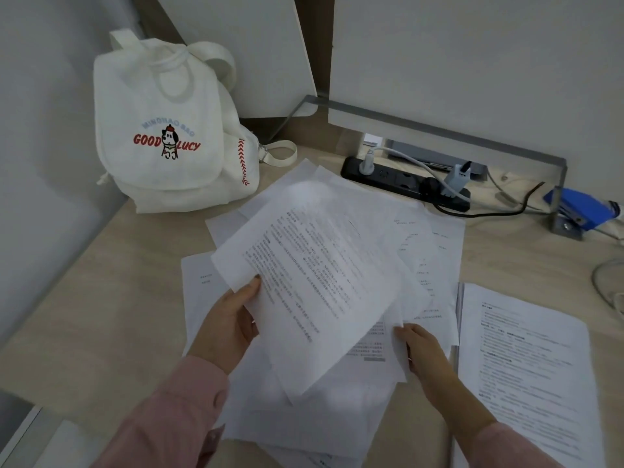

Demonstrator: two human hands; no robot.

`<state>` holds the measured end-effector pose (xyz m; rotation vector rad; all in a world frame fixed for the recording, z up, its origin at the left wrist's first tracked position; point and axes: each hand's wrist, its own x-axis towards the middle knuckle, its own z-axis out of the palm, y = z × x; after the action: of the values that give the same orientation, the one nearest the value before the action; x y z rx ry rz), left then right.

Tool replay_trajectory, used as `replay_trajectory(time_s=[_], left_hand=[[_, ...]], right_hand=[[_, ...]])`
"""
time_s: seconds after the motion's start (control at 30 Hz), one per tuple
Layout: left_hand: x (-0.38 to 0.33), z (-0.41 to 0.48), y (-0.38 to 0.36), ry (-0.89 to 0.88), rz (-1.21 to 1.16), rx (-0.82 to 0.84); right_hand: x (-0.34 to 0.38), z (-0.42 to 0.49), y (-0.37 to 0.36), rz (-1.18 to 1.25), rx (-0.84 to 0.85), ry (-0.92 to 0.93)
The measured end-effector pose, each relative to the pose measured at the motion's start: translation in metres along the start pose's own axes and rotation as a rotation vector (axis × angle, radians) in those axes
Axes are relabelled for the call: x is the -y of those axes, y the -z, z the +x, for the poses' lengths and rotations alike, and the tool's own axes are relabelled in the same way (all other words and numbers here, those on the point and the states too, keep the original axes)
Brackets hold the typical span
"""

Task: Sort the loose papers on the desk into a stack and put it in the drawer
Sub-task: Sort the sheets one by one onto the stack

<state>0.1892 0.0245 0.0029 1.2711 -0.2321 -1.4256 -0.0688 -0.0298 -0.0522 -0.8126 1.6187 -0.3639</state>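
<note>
Pale wood desk [101, 298] w/ white backpack [162, 130]; left hand [229, 319] & right hand [422, 349] both gripping papers [320, 282].

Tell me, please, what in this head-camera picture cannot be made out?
- Drawer: not visible anywhere in the head view.
- Printed text on the held sheet: too small and blurred to read.
- Loose papers underneath: count hidden by overlap.
- Blue object at the right edge: cut off, unidentifiable.
- Right hand grip: fingers hidden under the sheets.

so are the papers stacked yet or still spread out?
Still spread. Sheets lie fanned at odd angles across the desk; left hand and right hand hold a few loosely, edges unaligned.
</note>
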Motion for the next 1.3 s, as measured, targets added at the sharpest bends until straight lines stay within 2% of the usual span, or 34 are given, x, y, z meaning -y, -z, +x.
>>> replay_trajectory(time_s=[0.17, 0.43, 0.5, 0.57, 0.63, 0.73, 0.83, 0.93, 1.0, 1.13, 1.2, 1.3], left_hand=[[0.025, 0.002, 0.032, 0.042, 0.293, -0.268], [0.046, -0.009, 0.070, 0.078, 0.239, -0.432], [0.045, -0.009, 0.077, 0.036, 0.210, -0.473], [0.044, -0.008, 0.082, -0.005, 0.171, -0.515], [0.046, -0.009, 0.085, -0.026, 0.133, -0.545], [0.055, -0.013, 0.086, -0.032, 0.089, -0.543], [0.065, -0.017, 0.087, -0.010, 0.058, -0.532], [0.073, -0.018, 0.089, 0.030, 0.031, -0.519], [0.075, -0.020, 0.090, 0.045, 0.027, -0.506], [0.072, -0.025, 0.091, 0.012, 0.002, -0.502], [0.070, -0.025, 0.091, -0.009, -0.023, -0.506], [0.069, -0.023, 0.087, -0.004, -0.040, -0.474]], right_hand=[[0.001, -0.002, 0.010, 0.046, 0.014, -0.005], [-0.005, 0.003, 0.003, 0.051, 0.028, -0.053], [0.000, 0.005, -0.001, -0.037, -0.104, 0.048], [0.013, 0.007, -0.007, -0.177, -0.284, 0.248], [0.027, 0.010, -0.019, -0.210, -0.251, 0.334], [0.048, 0.021, -0.043, -0.009, -0.051, 0.098], [0.064, 0.032, -0.060, 0.222, -0.079, -0.128], [0.067, 0.042, -0.070, 0.278, -0.044, -0.189], [0.066, 0.045, -0.077, 0.221, -0.019, -0.173], [0.069, 0.042, -0.076, 0.119, -0.121, -0.022], [0.080, 0.034, -0.065, 0.042, -0.241, 0.153], [0.104, 0.015, -0.037, -0.287, -0.470, 0.479]])
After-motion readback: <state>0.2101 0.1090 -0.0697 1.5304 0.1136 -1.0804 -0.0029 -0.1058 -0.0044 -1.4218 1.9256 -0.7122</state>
